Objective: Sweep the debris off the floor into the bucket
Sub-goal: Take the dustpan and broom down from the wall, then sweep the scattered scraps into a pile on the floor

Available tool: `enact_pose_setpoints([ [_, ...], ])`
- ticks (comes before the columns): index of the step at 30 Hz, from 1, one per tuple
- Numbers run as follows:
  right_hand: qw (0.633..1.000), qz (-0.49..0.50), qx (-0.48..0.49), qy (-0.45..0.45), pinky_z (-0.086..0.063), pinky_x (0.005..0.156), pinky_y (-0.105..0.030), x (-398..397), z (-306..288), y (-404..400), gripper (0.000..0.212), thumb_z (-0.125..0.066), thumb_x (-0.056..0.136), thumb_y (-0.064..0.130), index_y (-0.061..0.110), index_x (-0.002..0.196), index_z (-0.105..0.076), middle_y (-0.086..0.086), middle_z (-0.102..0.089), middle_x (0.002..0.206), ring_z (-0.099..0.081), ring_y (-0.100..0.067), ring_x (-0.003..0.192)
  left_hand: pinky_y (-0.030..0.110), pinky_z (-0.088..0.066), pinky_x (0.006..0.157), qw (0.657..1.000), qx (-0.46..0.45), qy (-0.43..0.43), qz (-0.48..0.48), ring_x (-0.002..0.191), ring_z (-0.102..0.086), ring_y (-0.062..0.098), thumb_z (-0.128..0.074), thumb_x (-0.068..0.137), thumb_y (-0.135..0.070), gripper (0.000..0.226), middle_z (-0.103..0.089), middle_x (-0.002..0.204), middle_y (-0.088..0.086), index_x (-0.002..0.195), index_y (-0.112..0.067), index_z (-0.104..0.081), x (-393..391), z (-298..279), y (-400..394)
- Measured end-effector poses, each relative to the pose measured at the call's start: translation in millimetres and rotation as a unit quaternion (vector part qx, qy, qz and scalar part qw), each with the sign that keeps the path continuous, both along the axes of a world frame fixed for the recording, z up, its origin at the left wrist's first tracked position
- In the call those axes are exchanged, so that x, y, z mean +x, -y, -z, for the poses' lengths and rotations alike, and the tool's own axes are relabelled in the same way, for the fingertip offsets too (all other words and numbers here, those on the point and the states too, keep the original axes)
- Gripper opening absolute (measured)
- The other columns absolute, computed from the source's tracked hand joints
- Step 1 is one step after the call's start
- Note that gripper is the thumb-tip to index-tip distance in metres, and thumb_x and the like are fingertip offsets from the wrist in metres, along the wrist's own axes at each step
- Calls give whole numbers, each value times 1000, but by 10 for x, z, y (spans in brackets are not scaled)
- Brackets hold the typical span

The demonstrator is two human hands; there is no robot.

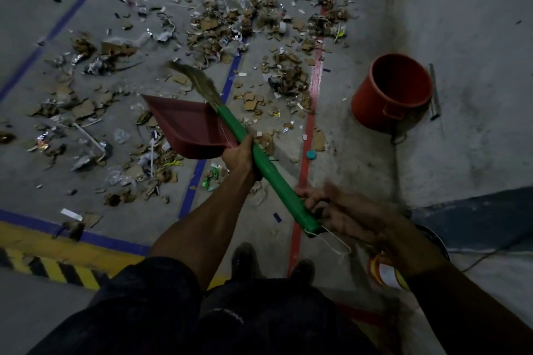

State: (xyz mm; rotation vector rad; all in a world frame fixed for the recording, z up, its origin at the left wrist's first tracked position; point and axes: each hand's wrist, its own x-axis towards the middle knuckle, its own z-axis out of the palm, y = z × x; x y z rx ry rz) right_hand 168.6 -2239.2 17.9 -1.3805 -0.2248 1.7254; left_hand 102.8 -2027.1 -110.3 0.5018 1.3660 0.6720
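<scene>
while both hands grip it, the broom (259, 158) slants, bristles pointing up-left from the bucket (392, 92).

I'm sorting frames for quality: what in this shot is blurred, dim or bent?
Head view: the right hand on the green broom handle is motion-blurred; the left hand and red dustpan stay sharp; lighting is dim overall; the wide lens bows the blue floor lines.

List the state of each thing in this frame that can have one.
Bucket: upright, open, by the wall.
Dustpan: held up, looks empty.
Broom: lifted, crossing over the dustpan.
Left hand: grips the dustpan and broom handle.
Right hand: blurred, at the broom's end.
Debris: scattered on the floor.
</scene>
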Motion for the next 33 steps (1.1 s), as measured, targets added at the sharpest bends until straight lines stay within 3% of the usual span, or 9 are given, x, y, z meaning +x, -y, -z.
enact_pose_setpoints([
  [4, 970, -101, -52, 214, -56, 56, -25, -149, 40, -240, 36, -77, 79, 22, 11, 95, -47, -12, -61, 98, -70, -16, 64, 40, -61, 70, 1000, 19, -10, -8, 78, -69, 28, -81, 73, -19, 32, -68, 87, 10, 95, -6, -62, 8, -24, -23],
  [7, 941, -165, -72, 286, -57, 58, -25, -219, 48, -382, 44, -72, 85, 16, 22, 114, -40, 0, -51, 113, -68, -16, 77, 40, -61, 70, 1000, 19, -16, -11, 75, -68, 25, -81, 72, -22, 31, -68, 87, 10, 92, -9, -61, -6, -29, -71],
  [10, 830, -343, -116, 425, -57, 77, -35, -244, 129, -523, 57, -67, 86, 22, 19, 133, -34, -4, -51, 116, -60, -16, 95, 39, -61, 69, 1000, 25, -15, -10, 80, -70, 29, -82, 72, -23, 31, -70, 91, 13, 92, -10, -62, -50, -2, -57],
  [12, 807, -354, -175, 440, -55, 69, -34, -331, 193, -614, 51, -59, 85, 18, 16, 130, -35, -8, -53, 105, -58, -20, 90, 30, -59, 56, 999, 35, -16, -16, 74, -70, 25, -82, 71, -23, 30, -69, 85, 9, 89, -11, -61, -69, 3, -19],
  [16, 838, -214, -219, 452, -50, 58, -32, -559, 337, -721, 31, -50, 80, 28, 21, 106, -37, -3, -50, 91, -58, -20, 78, 40, -62, 63, 1000, 26, -3, -17, 75, -72, 28, -84, 68, -28, 41, -72, 88, 12, 95, -5, -64, -107, 26, -9],
  [19, 886, -149, -189, 397, -44, 46, -27, -591, 456, -752, 31, -59, 85, 29, 17, 109, -44, -5, -54, 86, -56, -18, 64, 39, -61, 66, 1000, 13, -15, -16, 74, -70, 24, -83, 71, -35, 35, -71, 87, 10, 87, -10, -65, -220, 105, -44],
  [23, 936, -80, -170, 298, -35, 39, -21, -543, 545, -602, 32, -63, 91, 22, 12, 115, -44, -9, -48, 71, -42, -13, 46, 26, -42, 43, 999, -22, -41, 1, 47, -52, 18, -75, 77, -48, 43, -60, 66, 7, 83, -7, -64, -508, 206, -77],
  [28, 959, -29, -176, 218, -32, 37, -18, -394, 583, -419, 35, -60, 95, 22, 4, 123, -48, -4, -42, 63, -39, -11, 45, 14, -30, 33, 997, -55, -53, 29, 23, -36, 10, -71, 84, -13, 32, -44, 36, 3, 64, -7, -47, -890, 237, -121],
  [33, 966, -4, -197, 166, -32, 35, -18, -131, 691, -370, 16, -57, 98, 25, 10, 93, -51, -4, -44, 58, -39, -13, 43, 14, -34, 32, 994, -51, -93, 18, 27, -45, 9, -68, 84, -2, 24, -49, 39, 3, 68, -4, -50, -1148, 141, -54],
])
